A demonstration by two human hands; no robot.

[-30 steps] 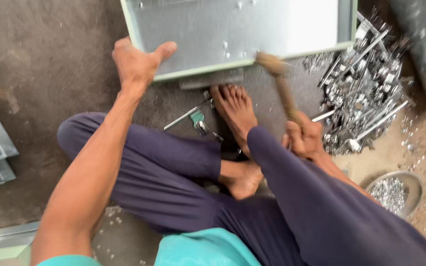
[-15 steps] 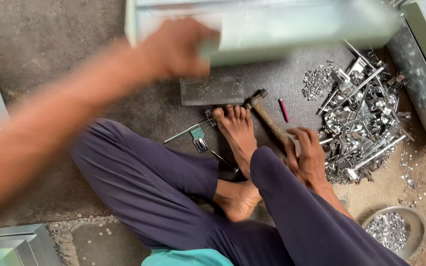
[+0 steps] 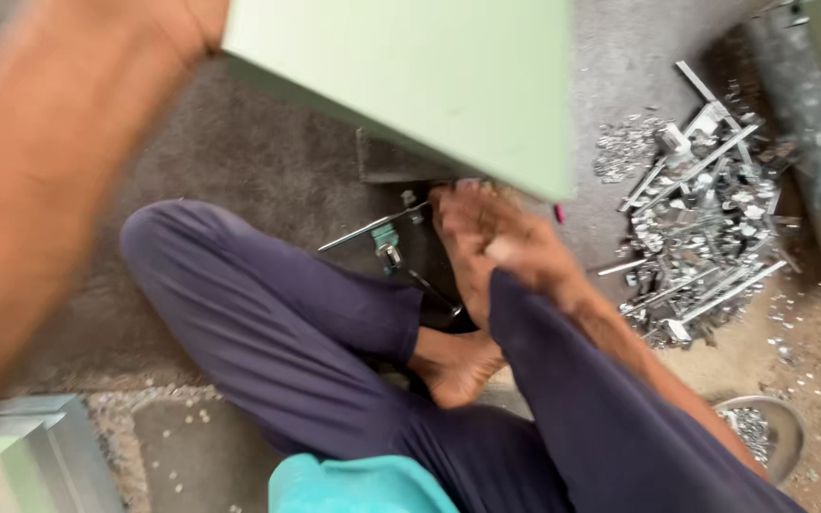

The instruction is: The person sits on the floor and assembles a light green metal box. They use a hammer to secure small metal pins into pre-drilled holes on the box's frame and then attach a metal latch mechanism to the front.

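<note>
We see the pale green metal panel [image 3: 429, 85] tilted, its long axis slanting down toward the scrap pile [image 3: 705, 209]; our left hand [image 3: 192, 19] grips its upper corner, while our right hand [image 3: 515, 252] rests below it, grip unclear.

Panel [image 3: 429, 85] above the crossed legs [image 3: 334, 332]; metal scrap heap [image 3: 705, 228] right, bowl [image 3: 795, 427] near-right.

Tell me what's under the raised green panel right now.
Under the green panel, a grey metal block shows on the floor, partly covered. The panel hides its far side, and any hammer there.
</note>
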